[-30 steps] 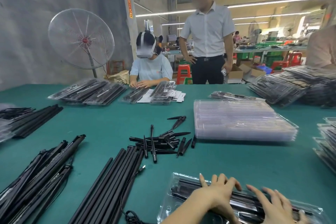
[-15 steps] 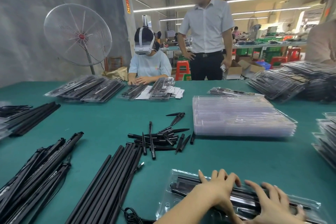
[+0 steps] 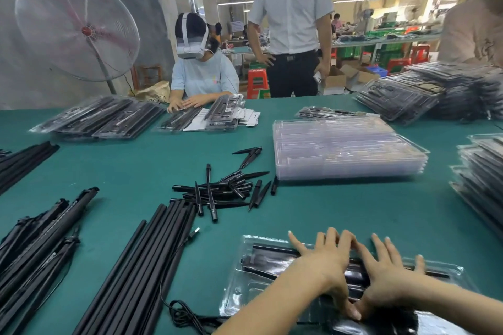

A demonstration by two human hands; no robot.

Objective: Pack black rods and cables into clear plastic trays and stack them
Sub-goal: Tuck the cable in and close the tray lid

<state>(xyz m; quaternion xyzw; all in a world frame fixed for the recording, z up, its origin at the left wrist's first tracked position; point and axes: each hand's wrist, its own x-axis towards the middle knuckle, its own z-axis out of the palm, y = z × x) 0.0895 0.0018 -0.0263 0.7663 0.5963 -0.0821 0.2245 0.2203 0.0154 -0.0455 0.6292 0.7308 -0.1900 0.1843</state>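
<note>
Fingers (image 3: 330, 239) of both hands lie spread and straight, palms down, pressing flat on the tray (image 3: 245, 280) at the near edge of the worktop (image 3: 353, 212). Left hand (image 3: 325, 264) covers the tray's middle; right hand (image 3: 386, 277) sits just beside it, thumbs touching near the tray's near edge. Nothing pinched or gripped.

Tray: clear plastic, lying flat on the green worktop, black rods (image 3: 272, 250) seated lengthwise inside. Whether a cable is in the tray cannot be told; the hands hide much of it.

Left of the tray: a bundle of long rods (image 3: 130, 275) lying side by side, with a cable (image 3: 185, 315) coiled at their near end, its plug (image 3: 194, 232) lying beside the bundle. Further left, a second pile of thicker black rods (image 3: 40, 247).

Centre of worktop: loose heap of short black spikes (image 3: 220, 190), crossed over one another.

Beyond these, right of centre: a stack of empty trays (image 3: 345, 149). Filled trays stacked at far right (image 3: 481, 171) and far back right (image 3: 408, 95).

Across the worktop: a seated person wearing a headset (image 3: 190, 43), hands on more filled trays (image 3: 103, 117). A standing person in a white shirt (image 3: 291, 5) behind. Floor fan (image 3: 76, 24) at far left.
</note>
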